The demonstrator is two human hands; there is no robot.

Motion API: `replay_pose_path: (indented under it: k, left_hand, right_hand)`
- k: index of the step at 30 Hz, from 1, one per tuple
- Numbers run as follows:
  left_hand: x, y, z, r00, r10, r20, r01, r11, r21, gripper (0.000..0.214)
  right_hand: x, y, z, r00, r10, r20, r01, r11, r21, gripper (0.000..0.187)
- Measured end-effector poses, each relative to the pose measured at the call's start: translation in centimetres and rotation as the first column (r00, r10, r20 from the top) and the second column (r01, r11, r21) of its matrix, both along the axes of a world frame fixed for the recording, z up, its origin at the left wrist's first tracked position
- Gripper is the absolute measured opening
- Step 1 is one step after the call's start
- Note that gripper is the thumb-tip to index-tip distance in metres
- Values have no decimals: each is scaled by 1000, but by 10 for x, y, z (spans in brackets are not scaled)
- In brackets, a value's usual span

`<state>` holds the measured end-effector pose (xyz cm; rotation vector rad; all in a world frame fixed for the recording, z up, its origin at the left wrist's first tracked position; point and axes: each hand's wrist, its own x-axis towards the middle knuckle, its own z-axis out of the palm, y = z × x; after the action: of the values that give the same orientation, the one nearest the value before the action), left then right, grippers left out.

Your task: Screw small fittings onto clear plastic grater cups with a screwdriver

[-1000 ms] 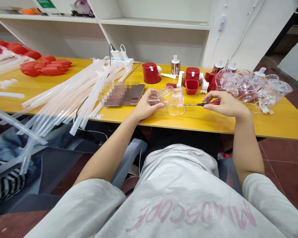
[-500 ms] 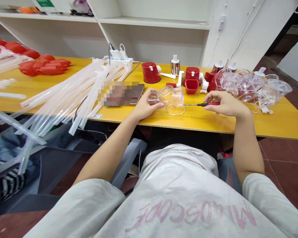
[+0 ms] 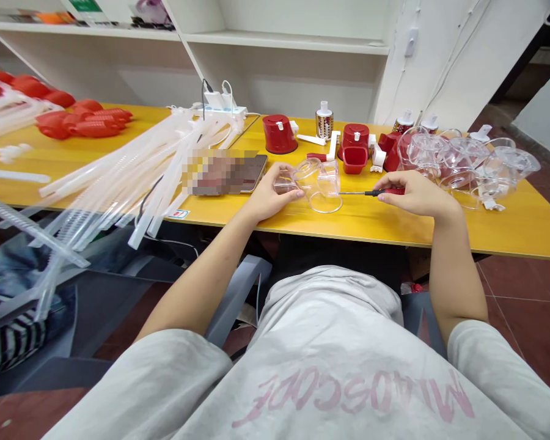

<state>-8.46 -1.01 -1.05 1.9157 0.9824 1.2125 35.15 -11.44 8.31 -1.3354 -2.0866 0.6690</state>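
Observation:
My left hand (image 3: pixel 277 194) is closed around the left end of a clear plastic part (image 3: pixel 318 183), which rests on the yellow table (image 3: pixel 371 229). This part has a cylinder and round rims. In my right hand (image 3: pixel 407 192) is a screwdriver (image 3: pixel 371 193) with a red and black handle, held level between the fingers. Its thin shaft points left, and the tip meets the right side of the clear part; whether it is inside or just touching I cannot tell. Just behind stand a red cup-like piece (image 3: pixel 354 160) and a white crank handle (image 3: pixel 333 146).
Clear plastic parts (image 3: pixel 467 159) are heaped at the right. Red housings (image 3: pixel 279 134) and a metal drum (image 3: pixel 324 122) stand along the back. Left of my hands lie a phone (image 3: pixel 255 174), many translucent tubes (image 3: pixel 119 162) and a power strip (image 3: pixel 227 110). Another person's leg (image 3: pixel 13 342) shows at far left.
Both hands keep their hold, and the clear part stays in place. The screwdriver shows almost no shift; the whole view has moved very slightly.

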Motion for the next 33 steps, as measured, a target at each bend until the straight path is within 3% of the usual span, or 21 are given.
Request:
replay_pose_path:
  k: [4,8,20,33]
  left_hand:
    - [-1,0,0,1000,9,-9,-9,1000,15,83]
    - [-1,-1,0,1000,14,-8,-14,1000,20,82]
    - [1,-2,2,1000,7,23,-7,1000,1,86]
    - [2,-2,2,1000,11,26,-10,1000,-10,86]
  right_hand:
    - [-3,-2,1,999,4,-48,-3,1000,17,27]
    - [-3,-3,1,997,-2,-82,-4,998,-68,35]
    - [-2,-1,-1,999,55,-1,-55,997,-52,26]
    - [-2,7,-5,995,-24,100,28,999,-37,26]
